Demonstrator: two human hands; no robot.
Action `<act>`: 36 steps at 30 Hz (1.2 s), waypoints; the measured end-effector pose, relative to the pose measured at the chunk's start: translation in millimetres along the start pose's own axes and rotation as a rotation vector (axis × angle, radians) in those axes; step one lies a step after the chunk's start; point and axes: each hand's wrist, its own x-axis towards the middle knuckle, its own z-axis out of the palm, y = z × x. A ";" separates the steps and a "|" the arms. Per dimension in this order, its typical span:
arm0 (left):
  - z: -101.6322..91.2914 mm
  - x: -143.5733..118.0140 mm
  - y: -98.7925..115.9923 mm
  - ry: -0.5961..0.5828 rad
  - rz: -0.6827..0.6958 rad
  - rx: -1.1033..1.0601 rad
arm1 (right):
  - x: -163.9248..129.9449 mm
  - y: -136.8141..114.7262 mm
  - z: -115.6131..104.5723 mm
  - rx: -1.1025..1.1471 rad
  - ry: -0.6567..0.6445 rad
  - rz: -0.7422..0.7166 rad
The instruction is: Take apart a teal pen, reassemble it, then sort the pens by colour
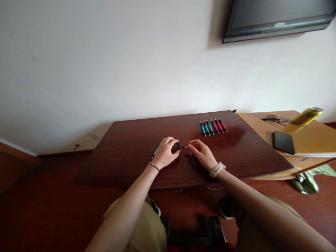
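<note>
My left hand (165, 153) is over the middle of the dark wooden table (131, 140), its thumb and index finger curled around a short black cylinder (178, 145). A blue and black pen (155, 152) lies beside that hand, partly hidden by it. Just to the right, my right hand (201, 152) has its fingers bent in a pinch, with a tiny dark piece (183, 147) at the fingertips, too small to name. A small gap separates the two hands. Farther back, several pens (213, 127) lie side by side, blue ones on the left and pink-red ones on the right.
To the right stands a lighter wooden desk (315, 140) bearing a black phone-like slab (284, 142), a dark cable (273, 119) and a yellow can (306, 116). A television (280, 21) hangs on the wall behind. My legs are below the table's front edge.
</note>
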 end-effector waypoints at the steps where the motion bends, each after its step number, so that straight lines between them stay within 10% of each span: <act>1: 0.7 -0.3 -4.6 -0.009 -0.015 0.029 | -0.2 -0.1 -1.4 -0.004 0.000 0.000; 26: 17.5 7.5 -25.7 -0.157 -0.072 0.051 | -2.3 -1.7 -17.4 -0.037 0.009 -0.010; 36: -15.9 -7.5 -47.0 0.055 -0.283 0.210 | 0.0 0.1 -22.3 -0.206 0.114 -0.062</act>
